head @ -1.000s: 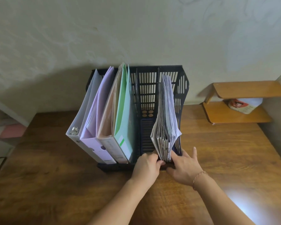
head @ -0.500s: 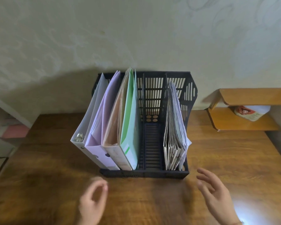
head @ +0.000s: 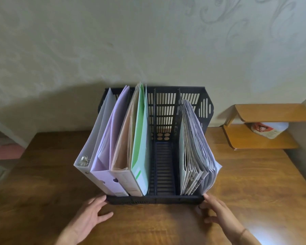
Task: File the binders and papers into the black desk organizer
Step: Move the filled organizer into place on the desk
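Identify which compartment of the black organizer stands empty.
The second compartment from the right in the black organizer. Its slatted floor shows bare, while those to its left hold binders and the rightmost holds the stack of papers.

Bare forearms; right wrist bracelet [head: 243, 232], seemingly thin, beaded.

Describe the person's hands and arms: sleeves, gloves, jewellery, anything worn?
Both are bare: no gloves, no sleeves in view. The left hand and forearm carry nothing that shows. The right hand has a thin bracelet at the wrist. No rings can be made out on either hand.
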Demonstrator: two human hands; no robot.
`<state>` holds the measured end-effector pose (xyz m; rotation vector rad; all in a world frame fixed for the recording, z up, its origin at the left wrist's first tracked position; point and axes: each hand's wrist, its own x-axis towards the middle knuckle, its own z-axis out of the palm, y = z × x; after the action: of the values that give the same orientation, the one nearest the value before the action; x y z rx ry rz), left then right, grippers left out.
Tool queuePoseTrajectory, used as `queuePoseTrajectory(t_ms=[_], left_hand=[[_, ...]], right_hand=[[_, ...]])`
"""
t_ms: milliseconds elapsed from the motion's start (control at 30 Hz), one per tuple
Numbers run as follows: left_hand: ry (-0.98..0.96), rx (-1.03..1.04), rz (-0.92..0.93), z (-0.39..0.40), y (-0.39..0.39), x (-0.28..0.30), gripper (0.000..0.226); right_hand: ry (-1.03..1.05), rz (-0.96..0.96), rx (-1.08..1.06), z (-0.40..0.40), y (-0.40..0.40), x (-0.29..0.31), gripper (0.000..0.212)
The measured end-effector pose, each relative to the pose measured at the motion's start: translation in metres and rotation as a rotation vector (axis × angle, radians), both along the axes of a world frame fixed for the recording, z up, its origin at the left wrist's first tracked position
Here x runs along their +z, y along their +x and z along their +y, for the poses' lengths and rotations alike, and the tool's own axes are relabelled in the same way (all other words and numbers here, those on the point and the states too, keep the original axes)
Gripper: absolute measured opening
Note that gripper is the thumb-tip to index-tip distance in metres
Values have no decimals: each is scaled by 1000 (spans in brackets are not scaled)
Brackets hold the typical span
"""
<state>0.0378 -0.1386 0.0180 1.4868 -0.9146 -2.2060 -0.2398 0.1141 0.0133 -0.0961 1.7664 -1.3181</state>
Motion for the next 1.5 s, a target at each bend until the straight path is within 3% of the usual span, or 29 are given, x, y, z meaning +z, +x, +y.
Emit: queuePoseTrajectory(t_ms=[133, 400, 567, 733, 933, 1033, 1333, 1500], left_hand=[[34, -45, 14, -8, -1, 6, 16], [90, -5, 212, 9, 0, 0, 50], [108, 36, 246, 9, 1, -5, 33], [38, -21, 234, 14, -2, -6, 70], [-55, -69, 228, 16, 1, -18, 83], [-84, -47, 215, 20, 1, -25, 94], [-144, 86, 232, 33, 28, -19, 73], [-208, 141, 215, 37, 77, 2, 100]], right_hand=[[-85, 4, 36, 4, -6, 1, 14], [-125, -128, 46, 2, -14, 3, 41], [-142, -168, 15, 3, -17, 0, 37], [-245, -235, 2, 2, -25, -3, 27], [-243, -183, 30, 2, -35, -10, 78], [-288, -165, 22, 0, -34, -9, 76], [-304, -111, 147, -19, -24, 8, 77], [-343, -112, 261, -56, -1, 26, 73]])
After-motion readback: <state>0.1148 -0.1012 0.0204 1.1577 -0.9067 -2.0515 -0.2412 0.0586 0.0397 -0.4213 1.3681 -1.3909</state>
